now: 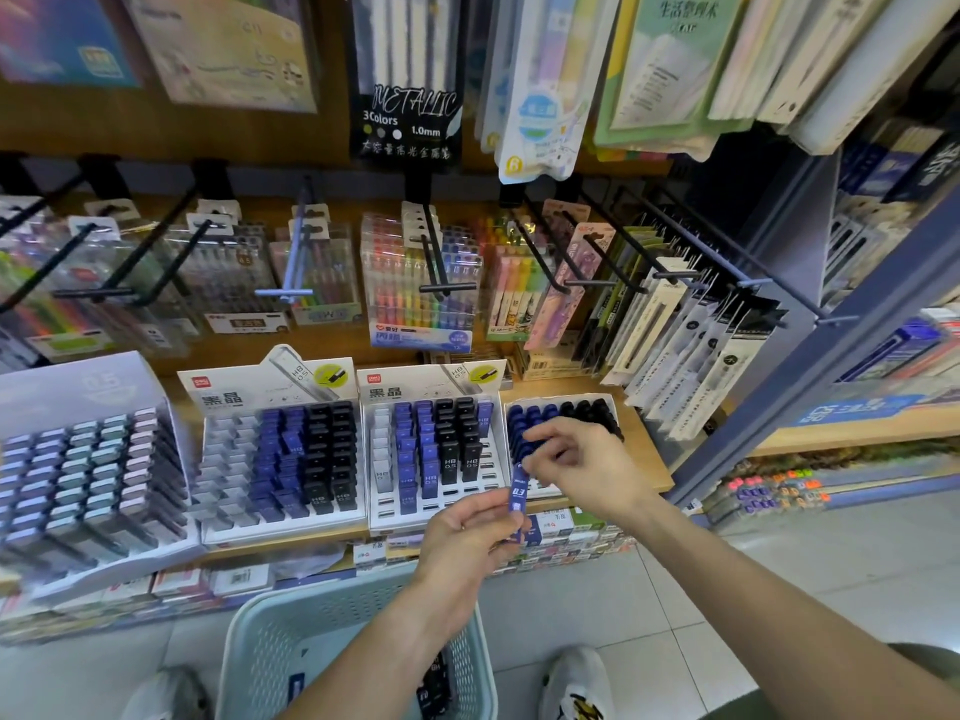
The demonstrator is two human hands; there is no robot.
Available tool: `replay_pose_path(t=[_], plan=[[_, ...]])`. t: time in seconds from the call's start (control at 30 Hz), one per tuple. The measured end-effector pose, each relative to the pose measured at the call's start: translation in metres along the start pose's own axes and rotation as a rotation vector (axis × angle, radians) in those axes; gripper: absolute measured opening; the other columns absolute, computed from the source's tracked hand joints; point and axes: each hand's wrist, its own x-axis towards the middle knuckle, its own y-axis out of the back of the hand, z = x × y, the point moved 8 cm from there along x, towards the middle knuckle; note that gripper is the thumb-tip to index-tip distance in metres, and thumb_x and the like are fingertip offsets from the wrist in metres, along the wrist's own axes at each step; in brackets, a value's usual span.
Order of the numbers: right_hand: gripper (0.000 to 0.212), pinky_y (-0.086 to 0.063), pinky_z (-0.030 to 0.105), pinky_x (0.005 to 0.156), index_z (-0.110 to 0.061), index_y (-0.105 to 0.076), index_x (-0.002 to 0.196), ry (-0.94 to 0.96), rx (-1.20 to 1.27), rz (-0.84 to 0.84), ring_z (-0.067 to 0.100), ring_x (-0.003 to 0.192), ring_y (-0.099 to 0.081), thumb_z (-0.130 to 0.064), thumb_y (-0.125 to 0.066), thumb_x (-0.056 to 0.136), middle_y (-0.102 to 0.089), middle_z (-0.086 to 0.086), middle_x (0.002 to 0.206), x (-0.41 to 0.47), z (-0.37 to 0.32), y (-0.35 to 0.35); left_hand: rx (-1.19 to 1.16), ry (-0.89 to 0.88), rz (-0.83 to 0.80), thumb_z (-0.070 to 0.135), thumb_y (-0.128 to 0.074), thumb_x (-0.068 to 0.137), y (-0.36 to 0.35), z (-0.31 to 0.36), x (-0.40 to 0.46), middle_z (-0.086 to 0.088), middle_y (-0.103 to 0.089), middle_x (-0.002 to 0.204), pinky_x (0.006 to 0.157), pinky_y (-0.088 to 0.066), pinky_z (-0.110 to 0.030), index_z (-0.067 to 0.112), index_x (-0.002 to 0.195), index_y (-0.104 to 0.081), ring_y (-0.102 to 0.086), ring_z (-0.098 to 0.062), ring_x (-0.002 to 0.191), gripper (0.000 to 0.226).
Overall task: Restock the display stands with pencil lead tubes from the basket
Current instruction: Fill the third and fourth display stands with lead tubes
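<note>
My left hand [462, 532] grips a small bunch of blue pencil lead tubes [524, 535] in front of the shelf edge. My right hand [582, 465] pinches the top of one blue tube [519, 485] that stands up out of that bunch. Behind them stand white display stands: a middle stand [498, 459] with blue and black tubes and several bare slots, a right tray [613, 407] of blue and black tubes, and a left stand [218, 449]. The pale green basket [244, 657] sits on the floor below, with dark tubes [436, 683] inside.
A big stand [88, 475] of pastel tubes fills the shelf's left end. Pen packs hang on long black hooks [436, 257] above the stands. Boxed stock [561, 537] sits under the shelf. A second shelving unit [883, 356] stands at the right. My shoes [576, 683] flank the basket.
</note>
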Motion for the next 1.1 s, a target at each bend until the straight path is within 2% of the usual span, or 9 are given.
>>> replay_pose_path(t=[0.07, 0.23, 0.37, 0.43, 0.5, 0.63, 0.8, 0.97, 1.1], plan=[[0.029, -0.058, 0.026, 0.076, -0.029, -0.071, 0.103, -0.003, 0.048, -0.097, 0.01, 0.075, -0.07, -0.018, -0.083, 0.08, -0.074, -0.007, 0.084, -0.004, -0.001, -0.007, -0.006, -0.009, 0.012, -0.007, -0.079, 0.08, -0.001, -0.003, 0.003, -0.019, -0.077, 0.103, 0.069, -0.059, -0.025, 0.006, 0.11, -0.072, -0.075, -0.024, 0.088, 0.033], [0.023, -0.061, 0.03, 0.077, -0.023, -0.075, 0.09, -0.005, 0.103, -0.037, 0.011, 0.076, -0.071, -0.012, -0.088, 0.074, -0.074, -0.001, 0.085, -0.007, 0.003, 0.005, 0.086, -0.059, 0.007, -0.001, -0.083, 0.079, -0.005, -0.009, 0.007, -0.015, -0.077, 0.104, 0.082, -0.06, -0.03, 0.012, 0.11, -0.075, -0.076, -0.024, 0.094, 0.034], [0.019, -0.057, 0.019, 0.072, -0.023, -0.073, 0.089, 0.053, -0.003, 0.128, 0.004, 0.075, -0.07, -0.01, -0.082, 0.08, -0.071, -0.009, 0.084, -0.005, 0.004, 0.015, 0.417, -0.163, 0.023, 0.014, -0.08, 0.087, -0.007, 0.001, 0.01, 0.004, -0.073, 0.109, 0.081, -0.056, -0.023, 0.029, 0.123, -0.066, -0.072, -0.01, 0.092, 0.041], [0.017, -0.057, 0.017, 0.073, -0.024, -0.072, 0.092, 0.109, -0.134, 0.144, 0.0, 0.076, -0.069, -0.01, -0.078, 0.084, -0.07, -0.013, 0.085, -0.006, 0.001, 0.008, 0.625, -0.187, 0.003, 0.019, -0.075, 0.092, -0.006, 0.001, 0.013, 0.011, -0.069, 0.11, 0.086, -0.056, -0.027, 0.035, 0.135, -0.056, -0.07, -0.007, 0.095, 0.05], [0.016, -0.058, 0.021, 0.077, -0.023, -0.071, 0.096, 0.182, -0.236, 0.155, 0.001, 0.079, -0.068, -0.01, -0.075, 0.087, -0.07, -0.012, 0.088, -0.007, 0.001, 0.001, 0.785, -0.195, -0.017, 0.021, -0.07, 0.094, -0.006, -0.002, 0.017, 0.015, -0.066, 0.11, 0.092, -0.055, -0.03, 0.038, 0.144, -0.048, -0.067, -0.006, 0.098, 0.057], [0.017, -0.06, 0.031, 0.076, -0.022, -0.071, 0.097, 0.312, -0.373, 0.196, 0.006, 0.08, -0.068, -0.009, -0.074, 0.086, -0.069, -0.01, 0.094, -0.007, 0.001, -0.006, 0.946, -0.208, -0.079, 0.023, -0.067, 0.096, -0.012, -0.008, 0.021, 0.018, -0.065, 0.104, 0.082, -0.057, -0.03, 0.043, 0.152, -0.036, -0.065, -0.007, 0.084, 0.066], [0.017, -0.059, 0.033, 0.075, -0.02, -0.07, 0.096, 0.32, -0.38, 0.188, 0.007, 0.079, -0.067, -0.007, -0.073, 0.087, -0.069, -0.009, 0.093, -0.006, 0.009, -0.015, 1.025, -0.177, -0.118, 0.027, -0.065, 0.097, -0.013, -0.013, 0.028, 0.02, -0.066, 0.102, 0.09, -0.053, -0.029, 0.046, 0.155, -0.027, -0.067, -0.01, 0.091, 0.071], [0.017, -0.058, 0.02, 0.077, -0.021, -0.072, 0.094, 0.236, -0.286, 0.192, 0.0, 0.079, -0.068, -0.006, -0.074, 0.086, -0.07, -0.012, 0.091, -0.003, 0.018, -0.02, 1.035, -0.143, -0.137, 0.025, -0.064, 0.097, -0.012, -0.02, 0.036, 0.017, -0.069, 0.104, 0.096, -0.045, -0.024, 0.045, 0.158, -0.023, -0.062, -0.007, 0.109, 0.076], [0.015, -0.06, 0.026, 0.077, -0.02, -0.074, 0.095, 0.1, -0.249, 0.225, 0.002, 0.08, -0.07, -0.009, -0.075, 0.086, -0.073, -0.01, 0.091, 0.001, 0.036, -0.02, 1.024, -0.166, -0.146, 0.022, -0.065, 0.096, -0.016, -0.023, 0.037, 0.019, -0.07, 0.1, 0.102, -0.046, -0.03, 0.042, 0.158, -0.024, -0.064, -0.011, 0.106, 0.077]])
